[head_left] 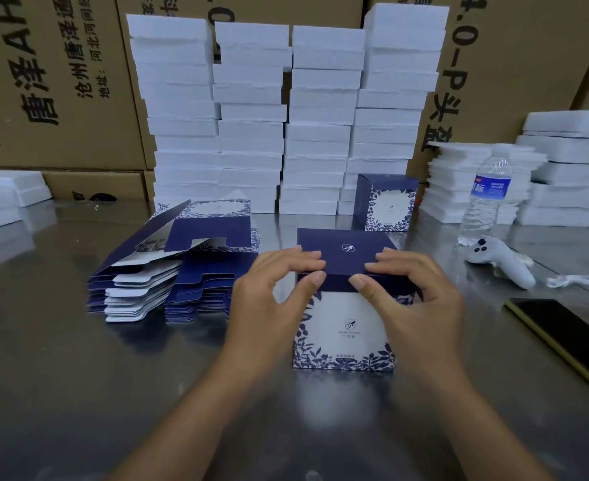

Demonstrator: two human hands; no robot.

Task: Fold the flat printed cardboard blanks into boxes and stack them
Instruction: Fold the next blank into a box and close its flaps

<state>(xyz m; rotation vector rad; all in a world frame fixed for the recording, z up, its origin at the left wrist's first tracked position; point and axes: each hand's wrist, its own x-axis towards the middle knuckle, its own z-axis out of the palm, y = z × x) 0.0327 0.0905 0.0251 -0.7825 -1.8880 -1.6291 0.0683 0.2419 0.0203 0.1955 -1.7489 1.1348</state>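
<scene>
My left hand (pixel 275 282) and right hand (pixel 414 289) pinch the navy lid of the box (pixel 345 328) at table centre; its label print is unreadable. Flat blanks (pixel 168 272) lie left.

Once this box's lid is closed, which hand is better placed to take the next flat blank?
Left. The left hand is beside the pile of flat blanks; the right hand is across the box.

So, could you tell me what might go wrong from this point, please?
1. Both thumbs press the lid's front edge of the box; uneven pressure from the left hand or right hand could crease it.
2. The leaning pile of flat blanks beside the left hand could be knocked and slide.
</scene>
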